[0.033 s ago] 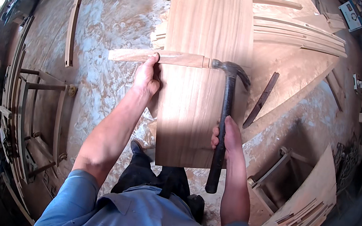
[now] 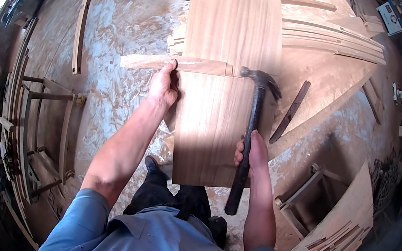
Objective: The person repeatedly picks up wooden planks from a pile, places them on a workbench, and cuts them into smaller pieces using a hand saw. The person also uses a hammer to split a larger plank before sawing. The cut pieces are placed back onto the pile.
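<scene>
My left hand (image 2: pixel 164 85) is closed around a short wooden piece (image 2: pixel 197 65), its thumb on top. This piece lies crosswise over a long wooden board (image 2: pixel 212 122), with its left end sticking out past the board's edge. A narrow tenon shows at its right end. In my right hand (image 2: pixel 254 151) is a claw hammer (image 2: pixel 255 113), gripped about midway along its dark handle. The hammer's striking face is just right of the tenon, and its claw points right. Whether the face touches the wood I cannot tell.
Wooden strips (image 2: pixel 333 41) lie on a sheet at the right, beside a dark narrow bar (image 2: pixel 291 110). Wooden frames (image 2: pixel 54 96) stand at the left. At the lower right are a small frame (image 2: pixel 301 184) and a panel (image 2: pixel 342 224) bearing several offcuts.
The hammer's head has shifted slightly right, away from the wooden piece's end, and its handle end has swung a little left. My left hand and the wooden piece look still.
</scene>
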`<state>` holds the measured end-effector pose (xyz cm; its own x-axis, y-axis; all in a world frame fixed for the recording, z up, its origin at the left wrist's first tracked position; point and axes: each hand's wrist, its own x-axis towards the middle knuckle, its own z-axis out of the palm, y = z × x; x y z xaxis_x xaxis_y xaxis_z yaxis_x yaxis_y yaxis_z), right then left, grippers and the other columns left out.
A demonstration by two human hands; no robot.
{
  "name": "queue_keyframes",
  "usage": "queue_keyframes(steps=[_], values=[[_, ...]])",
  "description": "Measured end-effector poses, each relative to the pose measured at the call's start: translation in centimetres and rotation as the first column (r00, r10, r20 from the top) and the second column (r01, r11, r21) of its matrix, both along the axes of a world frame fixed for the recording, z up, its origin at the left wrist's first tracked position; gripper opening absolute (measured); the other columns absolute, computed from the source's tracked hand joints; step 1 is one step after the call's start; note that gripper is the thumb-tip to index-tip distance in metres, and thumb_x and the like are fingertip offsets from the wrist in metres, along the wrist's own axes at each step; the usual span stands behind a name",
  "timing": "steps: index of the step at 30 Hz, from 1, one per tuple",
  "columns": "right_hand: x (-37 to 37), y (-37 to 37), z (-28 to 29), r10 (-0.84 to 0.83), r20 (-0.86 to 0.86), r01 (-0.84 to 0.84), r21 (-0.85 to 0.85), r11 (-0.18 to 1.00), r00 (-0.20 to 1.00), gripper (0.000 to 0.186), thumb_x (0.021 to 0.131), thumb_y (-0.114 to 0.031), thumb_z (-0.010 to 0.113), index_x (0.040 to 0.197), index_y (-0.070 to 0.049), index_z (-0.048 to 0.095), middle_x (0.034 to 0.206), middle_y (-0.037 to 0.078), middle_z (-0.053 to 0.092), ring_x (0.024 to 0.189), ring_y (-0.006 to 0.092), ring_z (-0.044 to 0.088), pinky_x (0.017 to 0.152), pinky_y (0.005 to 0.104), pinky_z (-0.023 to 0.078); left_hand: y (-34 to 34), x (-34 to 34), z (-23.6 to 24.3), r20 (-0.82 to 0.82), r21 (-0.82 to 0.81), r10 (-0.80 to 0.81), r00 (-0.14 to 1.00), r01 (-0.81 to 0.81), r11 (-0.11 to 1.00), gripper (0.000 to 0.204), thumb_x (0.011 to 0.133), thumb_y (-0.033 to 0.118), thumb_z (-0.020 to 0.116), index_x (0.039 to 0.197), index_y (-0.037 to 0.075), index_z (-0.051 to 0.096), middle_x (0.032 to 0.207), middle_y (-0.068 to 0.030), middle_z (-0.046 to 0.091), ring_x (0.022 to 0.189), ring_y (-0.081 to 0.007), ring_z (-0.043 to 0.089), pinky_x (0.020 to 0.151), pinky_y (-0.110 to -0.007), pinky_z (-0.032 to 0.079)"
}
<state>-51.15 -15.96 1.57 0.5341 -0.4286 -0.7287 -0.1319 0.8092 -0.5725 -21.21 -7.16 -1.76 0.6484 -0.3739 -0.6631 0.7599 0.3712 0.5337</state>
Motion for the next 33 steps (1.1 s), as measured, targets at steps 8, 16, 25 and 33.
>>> queue_keyframes(steps=[8, 16, 25, 33], values=[[0.7, 0.2, 0.4, 0.126, -0.056, -0.129, -0.037, 0.991, 0.99, 0.034, 0.101, -0.044, 0.04, 0.094, -0.01, 0.038, 0.063, 0.005, 0.05, 0.043, 0.0159, 0.05, 0.039, 0.0328, 0.045, 0.2, -0.6, -0.2, 0.049, -0.033, 0.066, 0.997, -0.065, 0.997, 0.028, 0.086, 0.009, 0.07, 0.111, 0.001, 0.058, 0.106, -0.0104, 0.065, 0.1, -0.0213, 0.062, 0.095, -0.033, 0.05], [0.5, 0.6, 0.9, 0.157, -0.071, -0.161, -0.049, 0.986, 0.985, 0.032, 0.101, -0.041, 0.041, 0.094, -0.01, 0.039, 0.064, 0.005, 0.049, 0.042, 0.0155, 0.049, 0.038, 0.0336, 0.043, -0.1, -1.7, 0.5, 0.099, -0.011, 0.055, 0.994, -0.054, 0.998, 0.035, 0.085, 0.009, 0.071, 0.113, 0.001, 0.053, 0.108, -0.0097, 0.063, 0.102, -0.0199, 0.059, 0.096, -0.033, 0.047], [0.4, 1.0, 0.9, 0.182, -0.086, -0.19, -0.091, 0.978, 0.98, 0.032, 0.101, -0.041, 0.043, 0.095, -0.01, 0.04, 0.063, 0.005, 0.048, 0.042, 0.0161, 0.049, 0.037, 0.0336, 0.043, -0.9, -2.8, 0.9, 0.09, -0.023, 0.101, 0.991, -0.099, 0.995, 0.038, 0.084, 0.008, 0.071, 0.116, 0.004, 0.05, 0.109, -0.0087, 0.061, 0.104, -0.0214, 0.058, 0.099, -0.036, 0.047], [0.9, 3.3, 0.6, 0.189, -0.022, -0.19, -0.053, 0.98, 0.982, 0.027, 0.101, -0.035, 0.042, 0.094, -0.009, 0.04, 0.064, 0.006, 0.05, 0.043, 0.0163, 0.051, 0.038, 0.0339, 0.045, -0.5, -2.7, -0.3, 0.056, -0.089, 0.096, 0.994, -0.091, 0.992, 0.026, 0.086, 0.007, 0.069, 0.107, 0.005, 0.054, 0.099, -0.0068, 0.064, 0.09, -0.0185, 0.062, 0.083, -0.032, 0.054]])
